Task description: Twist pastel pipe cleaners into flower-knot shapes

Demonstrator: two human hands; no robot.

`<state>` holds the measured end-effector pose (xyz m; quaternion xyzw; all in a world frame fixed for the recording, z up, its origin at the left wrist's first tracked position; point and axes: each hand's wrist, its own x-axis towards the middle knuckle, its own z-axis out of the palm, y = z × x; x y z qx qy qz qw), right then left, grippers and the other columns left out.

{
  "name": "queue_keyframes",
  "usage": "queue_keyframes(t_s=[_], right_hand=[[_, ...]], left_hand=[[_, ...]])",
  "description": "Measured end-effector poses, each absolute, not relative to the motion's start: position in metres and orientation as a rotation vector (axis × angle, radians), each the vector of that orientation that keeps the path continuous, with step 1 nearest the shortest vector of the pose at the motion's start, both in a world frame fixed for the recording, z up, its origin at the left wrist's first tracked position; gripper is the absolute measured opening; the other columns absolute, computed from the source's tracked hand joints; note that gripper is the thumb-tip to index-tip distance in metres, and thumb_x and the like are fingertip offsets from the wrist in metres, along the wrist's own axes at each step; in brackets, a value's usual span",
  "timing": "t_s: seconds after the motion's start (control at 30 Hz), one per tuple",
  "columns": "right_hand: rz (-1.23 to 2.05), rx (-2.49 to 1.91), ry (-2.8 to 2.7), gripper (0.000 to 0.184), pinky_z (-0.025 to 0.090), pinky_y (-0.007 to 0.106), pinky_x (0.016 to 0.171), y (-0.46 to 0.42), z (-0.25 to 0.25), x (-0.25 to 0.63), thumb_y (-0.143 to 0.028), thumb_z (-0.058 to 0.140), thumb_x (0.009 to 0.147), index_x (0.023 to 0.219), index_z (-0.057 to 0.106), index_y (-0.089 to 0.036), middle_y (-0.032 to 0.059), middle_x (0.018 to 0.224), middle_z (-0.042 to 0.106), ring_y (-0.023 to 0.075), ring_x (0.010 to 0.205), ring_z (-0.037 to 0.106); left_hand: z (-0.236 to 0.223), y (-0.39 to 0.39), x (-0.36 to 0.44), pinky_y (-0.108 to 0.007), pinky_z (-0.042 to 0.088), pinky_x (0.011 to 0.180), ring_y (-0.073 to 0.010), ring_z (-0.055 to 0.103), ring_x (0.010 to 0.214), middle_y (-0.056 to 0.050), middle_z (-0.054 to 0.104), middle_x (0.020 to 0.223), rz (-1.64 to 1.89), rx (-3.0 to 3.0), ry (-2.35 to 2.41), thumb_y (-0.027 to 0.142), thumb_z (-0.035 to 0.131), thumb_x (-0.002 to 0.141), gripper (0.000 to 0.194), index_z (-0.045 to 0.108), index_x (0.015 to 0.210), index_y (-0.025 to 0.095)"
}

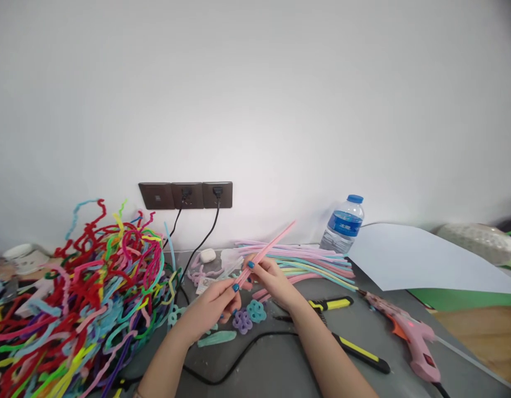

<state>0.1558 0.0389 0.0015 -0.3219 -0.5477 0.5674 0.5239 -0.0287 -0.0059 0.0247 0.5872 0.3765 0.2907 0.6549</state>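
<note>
Pink fuzzy stems [276, 240], bundled; pinched by left hand [219, 300] and right hand [267, 275]. Risk: strands slipping out of line, should either fingertip grip loosen.

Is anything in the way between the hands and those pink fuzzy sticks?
No, nothing visible: the left hand and right hand both hold the pink pipe cleaners. The purple flower lies lower in the picture, not between them.
</note>
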Motion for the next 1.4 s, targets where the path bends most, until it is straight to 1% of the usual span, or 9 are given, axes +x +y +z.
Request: queue_keyframes(t_s=[0.13,0.37,0.57,0.67,0.87,0.97,1.1,1.23,1.4], right_hand=[[1.441,-0.759,-1.293,0.037,0.042,0.026,0.059,0.037,-0.004,0.155,-0.054,0.067,0.081,0.084,0.065,-0.017,-0.0003,0.069,0.054,0.0127,0.060,0.049],[1.413,-0.901,-1.272,0.043,0.023,0.023,0.046,0.044,-0.001,0.177,-0.060,0.063,0.080,0.075,0.061,-0.017,-0.0051,0.055,0.041,0.0089,0.048,0.029],[1.296,-1.310,-1.400,0.055,0.029,0.024,0.040,0.049,-0.009,0.200,-0.070,0.049,0.078,0.080,0.061,-0.017,-0.0029,0.054,0.051,0.0109,0.039,0.041],[1.186,-1.484,-1.446,0.053,0.032,0.026,0.040,0.050,-0.011,0.209,-0.069,0.049,0.078,0.071,0.061,-0.017,-0.0001,0.050,0.057,0.0130,0.034,0.047],[0.790,-1.689,-1.428,0.062,0.033,0.029,0.047,0.050,-0.008,0.230,-0.066,0.047,0.083,0.042,0.050,-0.020,0.0018,0.036,0.046,0.0149,0.037,0.045],[0.763,-1.460,-1.444,0.056,0.027,0.027,0.045,0.048,-0.002,0.227,-0.068,0.054,0.079,0.051,0.050,-0.020,-0.0027,0.042,0.040,0.0121,0.041,0.037],[1.321,-0.962,-1.565,0.047,0.030,0.023,0.047,0.038,0.008,0.204,-0.063,0.059,0.082,0.099,0.058,-0.019,-0.0051,0.055,0.050,0.0109,0.046,0.040],[1.443,-0.871,-1.530,0.044,0.028,0.024,0.048,0.034,0.007,0.189,-0.061,0.052,0.088,0.082,0.057,-0.018,-0.0038,0.055,0.048,0.0098,0.047,0.036],[1.276,-0.908,-1.280,0.043,0.025,0.026,0.049,0.044,-0.005,0.200,-0.060,0.054,0.088,0.077,0.057,-0.019,-0.0044,0.051,0.045,0.0110,0.047,0.033]], left_hand=[[0.017,0.002,-0.029,-0.022,0.030,0.050,-0.0096,0.039,0.053,0.000,0.055,0.068,0.714,1.419,0.952,0.052,0.044,0.092,0.046,0.065,0.106,0.014],[0.011,0.015,-0.041,-0.023,0.032,0.048,-0.0114,0.045,0.054,-0.002,0.058,0.071,0.921,1.516,1.106,0.053,0.050,0.087,0.044,0.067,0.094,0.013],[0.018,0.018,-0.060,-0.023,0.032,0.049,-0.0109,0.041,0.051,0.003,0.049,0.062,1.214,1.503,1.261,0.050,0.048,0.089,0.041,0.065,0.099,0.014],[0.022,0.016,-0.066,-0.023,0.032,0.050,-0.0112,0.041,0.053,0.003,0.047,0.061,1.251,1.517,1.251,0.049,0.049,0.091,0.039,0.066,0.100,0.015],[0.024,0.016,-0.070,-0.024,0.029,0.052,-0.0113,0.035,0.054,0.005,0.040,0.060,1.450,1.411,1.204,0.045,0.045,0.095,0.035,0.064,0.103,0.016],[0.020,0.015,-0.061,-0.024,0.028,0.053,-0.0115,0.035,0.054,0.005,0.039,0.059,1.356,1.497,1.177,0.041,0.043,0.095,0.034,0.064,0.103,0.016],[0.017,0.003,-0.035,-0.024,0.026,0.051,-0.0113,0.034,0.052,0.006,0.039,0.057,0.885,1.712,1.142,0.030,0.041,0.094,0.030,0.066,0.100,0.016],[0.019,-0.006,-0.019,-0.024,0.033,0.057,-0.0139,0.047,0.060,0.002,0.054,0.065,0.623,1.980,1.154,0.023,0.039,0.093,0.028,0.068,0.094,0.019],[0.009,0.004,-0.047,-0.029,0.041,0.075,-0.0214,0.059,0.086,-0.006,0.066,0.093,0.693,2.034,1.516,0.015,0.052,0.082,0.016,0.064,0.091,0.021]])
